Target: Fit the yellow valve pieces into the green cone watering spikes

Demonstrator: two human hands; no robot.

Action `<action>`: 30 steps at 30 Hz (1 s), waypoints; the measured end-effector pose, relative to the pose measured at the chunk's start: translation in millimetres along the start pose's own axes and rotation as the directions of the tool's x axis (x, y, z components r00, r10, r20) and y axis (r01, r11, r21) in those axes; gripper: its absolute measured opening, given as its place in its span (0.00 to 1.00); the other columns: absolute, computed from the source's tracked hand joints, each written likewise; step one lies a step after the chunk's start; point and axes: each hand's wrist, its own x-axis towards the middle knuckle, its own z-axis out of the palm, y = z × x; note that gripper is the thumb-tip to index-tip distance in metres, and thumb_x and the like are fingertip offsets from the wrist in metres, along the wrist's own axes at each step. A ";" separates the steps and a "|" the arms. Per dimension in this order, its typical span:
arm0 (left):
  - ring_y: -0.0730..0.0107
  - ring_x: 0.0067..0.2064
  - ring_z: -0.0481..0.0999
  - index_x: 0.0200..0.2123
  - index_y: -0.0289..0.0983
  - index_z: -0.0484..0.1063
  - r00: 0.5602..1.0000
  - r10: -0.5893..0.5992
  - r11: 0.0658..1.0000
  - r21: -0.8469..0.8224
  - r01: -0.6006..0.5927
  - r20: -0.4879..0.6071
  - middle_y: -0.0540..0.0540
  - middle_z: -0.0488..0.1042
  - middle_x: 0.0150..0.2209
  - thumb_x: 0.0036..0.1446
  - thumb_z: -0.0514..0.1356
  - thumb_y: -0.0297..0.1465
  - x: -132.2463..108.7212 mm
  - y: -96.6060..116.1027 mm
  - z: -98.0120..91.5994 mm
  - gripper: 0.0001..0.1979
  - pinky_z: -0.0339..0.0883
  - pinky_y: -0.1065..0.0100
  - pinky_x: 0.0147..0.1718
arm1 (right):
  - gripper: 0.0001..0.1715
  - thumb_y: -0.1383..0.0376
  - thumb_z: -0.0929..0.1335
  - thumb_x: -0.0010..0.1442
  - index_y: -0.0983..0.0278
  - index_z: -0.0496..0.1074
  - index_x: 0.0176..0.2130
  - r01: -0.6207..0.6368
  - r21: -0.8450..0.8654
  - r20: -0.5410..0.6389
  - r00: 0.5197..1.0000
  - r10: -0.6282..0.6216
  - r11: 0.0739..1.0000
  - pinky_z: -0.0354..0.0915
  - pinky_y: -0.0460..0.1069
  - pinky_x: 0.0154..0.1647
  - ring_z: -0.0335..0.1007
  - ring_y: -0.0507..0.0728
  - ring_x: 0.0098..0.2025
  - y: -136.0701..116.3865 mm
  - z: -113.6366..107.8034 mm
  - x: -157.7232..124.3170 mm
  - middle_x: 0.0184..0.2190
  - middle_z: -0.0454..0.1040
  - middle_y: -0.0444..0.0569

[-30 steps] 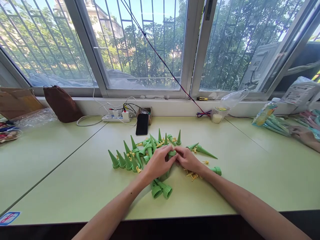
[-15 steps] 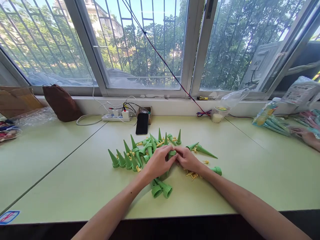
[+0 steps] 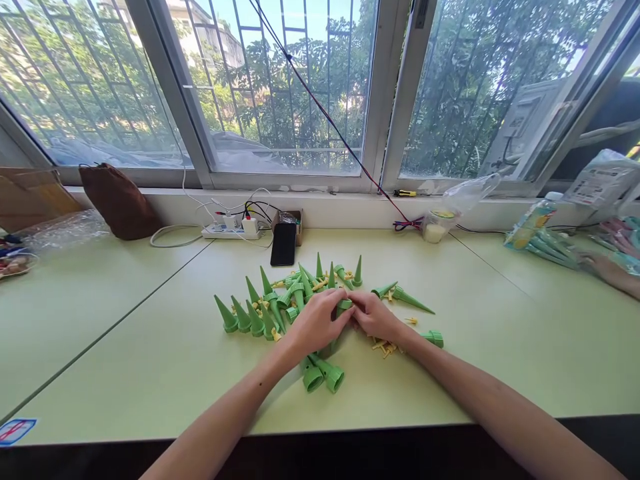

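Observation:
My left hand is closed round a green plastic watering spike, its wide ringed end uppermost between thumb and fingers. Against that end my right hand is pinched; whatever its fingertips hold is hidden. Just beyond the hands lies a heap of green spikes mixed with small yellow plastic pieces. Several spikes stand point up in a row at the left. Two spikes lie below my left wrist, open ends toward me. Loose yellow pieces are scattered under my right wrist.
A black phone leans on a small box at the back, beside a power strip with cables. A brown pouch stands back left. At the right are a plastic cup, a bottle and another person's hand.
The whole view has shifted very slightly. Both hands keep the same hold, and the spikes and yellow pieces stay where they were.

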 end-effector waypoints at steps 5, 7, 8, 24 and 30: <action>0.65 0.34 0.70 0.32 0.38 0.67 1.000 0.005 1.000 0.017 -0.006 0.019 0.48 0.71 0.32 0.61 0.56 0.27 -0.9 2.6 -2.1 0.04 0.61 0.67 0.31 | 0.15 0.77 0.59 0.52 0.65 0.71 0.32 -0.013 -0.020 0.008 1.000 0.013 1.000 0.57 0.45 0.26 0.61 0.52 0.24 -0.3 -0.7 -0.5 0.21 0.69 0.42; 0.66 0.33 0.70 0.33 0.38 0.67 1.000 0.013 1.000 0.025 -0.014 0.023 0.48 0.71 0.32 0.61 0.56 0.27 -1.1 3.4 -2.8 0.04 0.61 0.67 0.31 | 0.14 0.76 0.59 0.52 0.65 0.71 0.32 -0.013 -0.027 0.006 1.000 0.013 1.000 0.57 0.45 0.26 0.62 0.52 0.25 -1.1 -0.8 -0.3 0.21 0.69 0.42; 0.66 0.32 0.69 0.33 0.38 0.67 1.000 0.018 0.999 0.026 -0.018 0.023 0.48 0.71 0.31 0.61 0.56 0.27 -1.1 3.8 -3.0 0.04 0.61 0.67 0.31 | 0.14 0.76 0.59 0.52 0.65 0.71 0.32 -0.011 -0.030 0.005 1.000 0.011 0.999 0.57 0.45 0.27 0.62 0.52 0.25 -1.4 -0.9 -0.2 0.22 0.69 0.42; 0.66 0.34 0.71 0.35 0.38 0.69 0.998 0.032 0.998 -0.051 -0.035 -0.058 0.48 0.72 0.32 0.63 0.57 0.30 0.3 -1.2 1.1 0.04 0.63 0.67 0.34 | 0.09 0.72 0.61 0.60 0.65 0.70 0.33 -0.038 0.030 -0.073 0.997 0.040 0.999 0.58 0.46 0.26 0.61 0.51 0.23 -7.2 -1.9 -1.9 0.21 0.67 0.41; 0.71 0.29 0.69 0.37 0.38 0.71 0.986 -0.050 0.998 -0.050 0.042 -0.161 0.50 0.71 0.28 0.62 0.58 0.33 2.4 -5.1 2.8 0.05 0.63 0.69 0.32 | 0.12 0.62 0.62 0.67 0.63 0.67 0.33 -0.035 0.140 -0.126 0.991 0.052 0.990 0.59 0.46 0.26 0.60 0.51 0.23 -5.1 0.9 -1.5 0.21 0.65 0.41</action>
